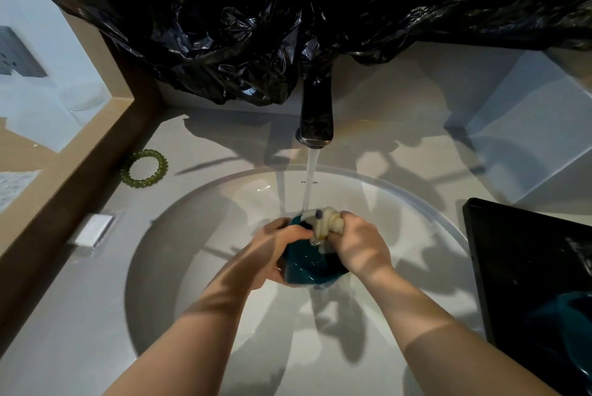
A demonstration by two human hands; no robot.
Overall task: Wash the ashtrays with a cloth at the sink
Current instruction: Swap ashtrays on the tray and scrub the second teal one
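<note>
Running water (310,178): is falling from the dark faucet (316,110) onto the cloth and the ashtray's far rim.
Left hand (272,248): is gripping the teal ashtray (307,264) from its left side, with fingers curled round the rim.
Right hand (358,245): is clamping a bunched pale cloth (323,222) and pressing it against the ashtray's far edge.
Ashtray position: is being held tilted between both hands, wet, over the middle of the white sink (198,200).
Surface (80,315): is carrying a green spiral hair tie (144,168) left of the sink and a black tray (528,267) at the right.
Tray contents: is showing a dim teal shape; cannot tell what it is.
Black plastic sheeting (288,11): is hanging crumpled above the faucet.
</note>
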